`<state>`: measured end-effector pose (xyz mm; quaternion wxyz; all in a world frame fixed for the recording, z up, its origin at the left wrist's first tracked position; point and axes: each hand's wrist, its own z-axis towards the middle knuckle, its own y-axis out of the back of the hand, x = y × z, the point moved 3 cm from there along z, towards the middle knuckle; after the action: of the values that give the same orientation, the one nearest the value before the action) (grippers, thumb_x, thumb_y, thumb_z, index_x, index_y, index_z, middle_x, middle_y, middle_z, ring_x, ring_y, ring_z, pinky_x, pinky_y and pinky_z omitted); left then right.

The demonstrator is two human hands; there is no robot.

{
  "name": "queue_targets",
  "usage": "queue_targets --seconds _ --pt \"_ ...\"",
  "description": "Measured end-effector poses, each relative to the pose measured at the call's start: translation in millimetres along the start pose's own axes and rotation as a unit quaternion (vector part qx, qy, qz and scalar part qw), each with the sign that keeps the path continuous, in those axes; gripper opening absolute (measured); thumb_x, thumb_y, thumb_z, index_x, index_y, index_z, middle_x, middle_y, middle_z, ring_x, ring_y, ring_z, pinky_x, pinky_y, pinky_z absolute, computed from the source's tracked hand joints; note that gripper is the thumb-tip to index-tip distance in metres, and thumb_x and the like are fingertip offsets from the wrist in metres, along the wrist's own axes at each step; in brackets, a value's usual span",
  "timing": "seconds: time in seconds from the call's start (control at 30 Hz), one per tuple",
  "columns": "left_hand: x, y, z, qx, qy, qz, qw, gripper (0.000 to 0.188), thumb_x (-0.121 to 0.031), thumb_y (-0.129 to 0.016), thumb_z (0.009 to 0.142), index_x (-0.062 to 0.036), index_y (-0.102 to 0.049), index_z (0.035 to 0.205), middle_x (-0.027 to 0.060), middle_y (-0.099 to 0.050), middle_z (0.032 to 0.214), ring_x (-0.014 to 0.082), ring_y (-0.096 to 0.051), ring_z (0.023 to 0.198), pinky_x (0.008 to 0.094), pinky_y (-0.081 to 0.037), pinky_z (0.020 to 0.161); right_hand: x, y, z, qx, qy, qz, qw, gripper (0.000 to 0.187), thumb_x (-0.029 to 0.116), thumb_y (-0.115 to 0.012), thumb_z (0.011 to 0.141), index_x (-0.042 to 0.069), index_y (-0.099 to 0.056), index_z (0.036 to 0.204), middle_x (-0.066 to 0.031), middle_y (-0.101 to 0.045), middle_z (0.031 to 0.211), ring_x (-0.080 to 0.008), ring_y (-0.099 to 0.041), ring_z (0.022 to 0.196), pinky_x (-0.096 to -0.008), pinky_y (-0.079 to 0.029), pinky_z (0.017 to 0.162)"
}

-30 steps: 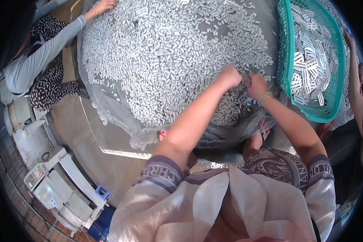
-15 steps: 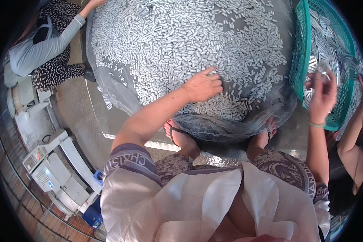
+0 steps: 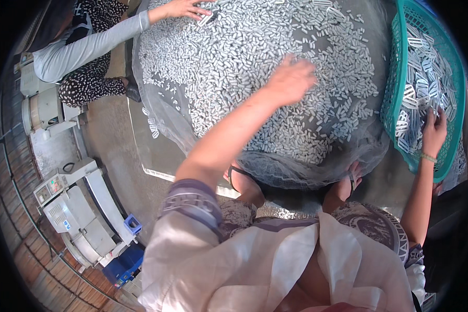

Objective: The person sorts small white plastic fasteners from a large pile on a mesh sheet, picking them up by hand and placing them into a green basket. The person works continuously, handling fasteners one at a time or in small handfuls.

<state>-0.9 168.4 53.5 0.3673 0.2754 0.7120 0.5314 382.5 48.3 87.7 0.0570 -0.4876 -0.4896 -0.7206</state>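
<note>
A broad heap of small silver cylindrical pieces (image 3: 234,62) is spread over a sheet of translucent netting (image 3: 281,169). My left hand (image 3: 294,82) is over the middle of the heap, its fingers blurred by motion, so any piece in them cannot be made out. To the right is a teal plastic basket (image 3: 399,67) full of flat, slotted silver buckles (image 3: 418,67). Inside its near part, my right hand (image 3: 434,131) pinches a slotted buckle (image 3: 435,107) at its fingertips, above the others.
At the far left, a co-worker's hand (image 3: 184,9) reaches onto the heap. Grey machines (image 3: 78,223) stand along the left, near a blue container (image 3: 124,266). A few slotted buckles (image 3: 153,128) lie at the netting's left edge. My sandalled feet (image 3: 247,183) are close to the netting.
My left hand has moved away from me and slightly right over the heap. My right hand has lowered toward the buckles in the basket. The co-worker's hand reaches further over the heap.
</note>
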Motion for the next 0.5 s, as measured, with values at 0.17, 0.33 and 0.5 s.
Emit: queue_targets --seconds 0.17,0.33,0.5 --pt "-12.3 -44.1 -13.1 0.010 -0.085 -0.003 0.996 0.020 -0.026 -0.052 0.083 -0.0134 -0.059 0.097 0.0009 -0.054 0.112 0.0210 -0.042 0.118 0.0495 -0.020 0.106 22.2 -10.3 0.0 0.035 0.044 -0.079 0.995 0.034 0.019 -0.057 0.087 -0.005 -0.053 0.111 -0.0053 -0.059 0.073 -0.0063 -0.050 0.061 -0.0219 -0.040 0.055" --pt "32.0 -12.6 -70.7 0.204 -0.096 0.114 0.967 0.020 -0.016 -0.046 0.083 -0.0144 -0.062 0.096 0.0009 -0.055 0.110 0.0218 -0.043 0.118 0.0507 -0.021 0.105 -27.1 25.9 4.4 0.020 0.021 -0.113 0.993 0.036 0.019 -0.057 0.087 -0.005 -0.052 0.114 -0.0132 -0.062 0.091 -0.0130 -0.056 0.076 -0.0253 -0.045 0.068" --pt "86.2 33.2 -83.2 0.218 0.063 0.152 0.962 0.022 -0.016 -0.048 0.081 -0.0121 -0.061 0.099 0.0034 -0.054 0.110 0.0220 -0.046 0.112 0.0535 -0.030 0.098 -9.7 36.7 -8.0 0.063 -0.012 -0.238 0.969 0.043 0.025 -0.056 0.086 0.000 -0.049 0.121 -0.0189 -0.062 0.097 -0.0265 -0.061 0.083 -0.0341 -0.046 0.073"
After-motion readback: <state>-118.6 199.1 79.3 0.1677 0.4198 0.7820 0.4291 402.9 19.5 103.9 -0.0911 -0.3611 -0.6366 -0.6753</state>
